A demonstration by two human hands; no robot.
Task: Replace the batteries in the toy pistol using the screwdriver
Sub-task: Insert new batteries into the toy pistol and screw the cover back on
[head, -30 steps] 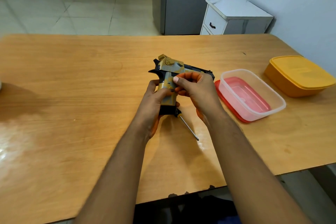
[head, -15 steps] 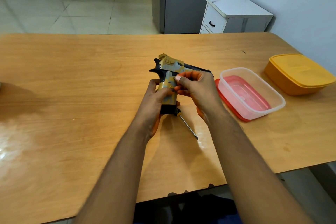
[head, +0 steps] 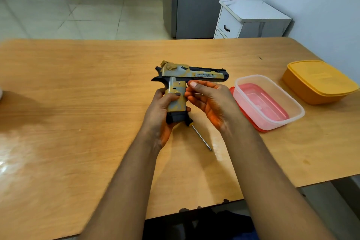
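Note:
A toy pistol (head: 191,75) with tan camouflage and a black frame is held above the wooden table (head: 78,103), its barrel pointing right. My left hand (head: 161,111) grips its handle, the thumb lying across the tan side panel. Just right of the handle is my right hand (head: 210,101), fingers loosely curled and fingertips beside the handle's edge. I see nothing between those fingers. The screwdriver (head: 200,136) lies on the table below the pistol. Its black and yellow handle is partly hidden behind the pistol's base, and its thin shaft points toward me.
A clear plastic box (head: 272,103) sits on a red lid, to the right of my hands. A closed yellow box (head: 315,82) stands further right, near the table's edge. Beyond the table are a white drawer cabinet (head: 251,19) and a grey cabinet.
My right hand has drawn back to the right off the pistol, uncovering the barrel and its lettering. My left hand keeps hold of the handle.

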